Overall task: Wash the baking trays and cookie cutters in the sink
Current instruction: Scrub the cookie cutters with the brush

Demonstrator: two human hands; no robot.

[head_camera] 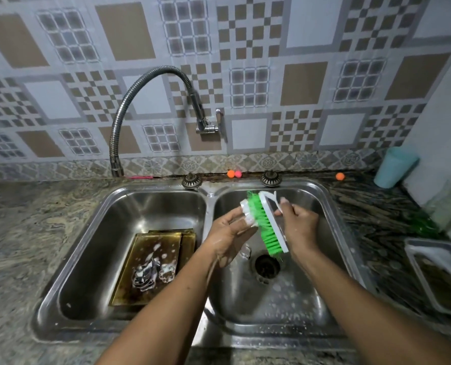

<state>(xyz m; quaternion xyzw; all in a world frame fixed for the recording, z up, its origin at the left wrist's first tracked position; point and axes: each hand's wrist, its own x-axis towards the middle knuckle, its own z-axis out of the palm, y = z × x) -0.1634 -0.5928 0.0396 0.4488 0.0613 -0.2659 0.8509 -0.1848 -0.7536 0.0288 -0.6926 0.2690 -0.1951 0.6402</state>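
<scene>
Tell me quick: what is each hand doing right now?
Left hand: pinches a small white cookie cutter against the bristles.
Right hand: grips the green scrub brush by its white handle.

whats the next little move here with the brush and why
Probably drag the green bristles of the brush across the cookie cutter. The left hand pinches it right against the bristles and the right hand grips the brush handle, both over the right basin. Other soapy cutters lie on the trays in the left basin.
</scene>
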